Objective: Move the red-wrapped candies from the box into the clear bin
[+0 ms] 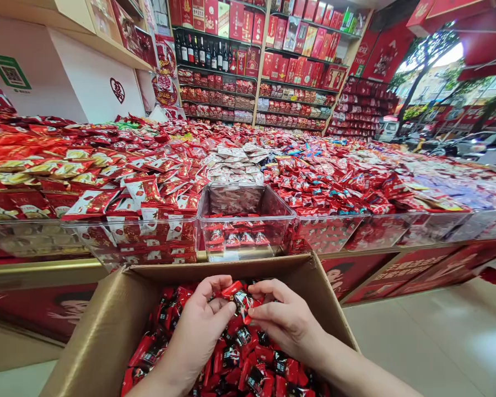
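Both hands are over an open cardboard box (95, 325) filled with loose candies in red and black wrappers (256, 377). One such wrapped candy (243, 302) is held between them, above the pile. My left hand (204, 325) pinches its left end between thumb and fingers. At its right end, my right hand (287, 320) grips the wrapper with thumb and forefinger. Just beyond the box stands a clear plastic bin (248, 220), with a layer of red-wrapped candies (240, 237) low inside it.
Clear bins heaped with red and white packets (149, 215) adjoin on the left, and red packets (330, 187) on the right. White packets (235, 162) lie behind the middle bin. Shelves of boxes and bottles (209, 52) rise at the back. Tiled floor (434, 342) shows at right.
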Action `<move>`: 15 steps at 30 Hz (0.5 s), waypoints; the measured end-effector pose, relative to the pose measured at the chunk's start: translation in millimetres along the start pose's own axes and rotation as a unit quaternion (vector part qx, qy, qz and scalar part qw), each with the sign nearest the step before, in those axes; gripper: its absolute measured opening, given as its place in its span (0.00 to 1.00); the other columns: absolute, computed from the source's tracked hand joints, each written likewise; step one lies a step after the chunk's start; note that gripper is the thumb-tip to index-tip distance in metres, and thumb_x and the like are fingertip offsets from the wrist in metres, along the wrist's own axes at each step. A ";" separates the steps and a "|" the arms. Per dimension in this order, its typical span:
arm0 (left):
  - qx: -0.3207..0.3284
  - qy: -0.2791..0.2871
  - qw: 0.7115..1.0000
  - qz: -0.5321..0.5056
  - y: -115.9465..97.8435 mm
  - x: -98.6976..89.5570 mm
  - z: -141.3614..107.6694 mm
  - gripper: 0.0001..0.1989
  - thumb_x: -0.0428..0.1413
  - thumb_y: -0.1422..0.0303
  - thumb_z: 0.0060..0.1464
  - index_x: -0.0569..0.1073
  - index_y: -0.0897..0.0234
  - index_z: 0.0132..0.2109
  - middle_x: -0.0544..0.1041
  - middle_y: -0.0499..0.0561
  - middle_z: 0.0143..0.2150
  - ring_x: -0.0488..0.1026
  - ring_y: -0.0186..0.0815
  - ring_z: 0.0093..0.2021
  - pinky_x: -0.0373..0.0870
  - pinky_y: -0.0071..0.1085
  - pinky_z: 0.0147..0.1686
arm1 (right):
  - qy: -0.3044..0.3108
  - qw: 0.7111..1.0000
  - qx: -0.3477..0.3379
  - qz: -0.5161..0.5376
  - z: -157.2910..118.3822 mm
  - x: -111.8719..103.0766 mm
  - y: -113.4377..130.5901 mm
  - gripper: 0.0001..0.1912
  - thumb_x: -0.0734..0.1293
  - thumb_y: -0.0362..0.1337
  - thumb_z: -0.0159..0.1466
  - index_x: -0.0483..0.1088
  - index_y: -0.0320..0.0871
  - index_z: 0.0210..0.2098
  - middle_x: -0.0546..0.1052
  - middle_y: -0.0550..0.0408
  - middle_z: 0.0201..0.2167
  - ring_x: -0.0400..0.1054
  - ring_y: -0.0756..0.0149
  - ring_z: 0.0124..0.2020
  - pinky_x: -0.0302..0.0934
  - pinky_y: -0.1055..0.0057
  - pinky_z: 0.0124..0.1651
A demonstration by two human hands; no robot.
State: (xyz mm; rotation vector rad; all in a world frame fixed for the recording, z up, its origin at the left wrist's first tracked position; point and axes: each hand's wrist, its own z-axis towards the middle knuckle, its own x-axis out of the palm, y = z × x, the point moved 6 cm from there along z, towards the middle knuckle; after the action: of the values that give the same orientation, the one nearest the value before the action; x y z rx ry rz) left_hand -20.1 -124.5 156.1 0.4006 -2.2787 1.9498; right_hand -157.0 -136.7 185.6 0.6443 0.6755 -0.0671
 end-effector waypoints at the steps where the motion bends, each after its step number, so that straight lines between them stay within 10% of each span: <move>1: -0.003 0.006 1.000 -0.010 1.2 0.6 -0.1 0.18 0.57 0.71 0.46 0.62 0.60 0.45 0.69 0.50 0.46 0.68 0.33 0.42 0.63 0.30 0.43 | 0.008 1.000 -0.006 -0.007 -0.9 1.4 0.5 0.06 0.63 0.32 0.56 0.71 0.45 0.34 0.68 0.49 0.40 0.64 0.68 0.38 0.63 0.73 0.37; 15: -0.098 0.033 0.993 -0.059 7.6 7.6 -3.1 0.15 0.55 0.71 0.47 0.62 0.63 0.44 0.73 0.48 0.34 0.68 0.30 0.32 0.63 0.26 0.30 | 0.017 0.977 -0.150 -0.149 -3.8 5.5 23.4 0.11 0.62 0.25 0.56 0.65 0.40 0.39 0.71 0.50 0.35 0.62 0.68 0.34 0.61 0.70 0.34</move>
State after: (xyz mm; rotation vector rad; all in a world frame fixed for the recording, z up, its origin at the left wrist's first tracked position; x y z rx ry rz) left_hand -29.7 -121.4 151.4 0.4314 -2.3198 1.6411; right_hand -148.7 -114.8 192.5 0.2508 0.7928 -0.2282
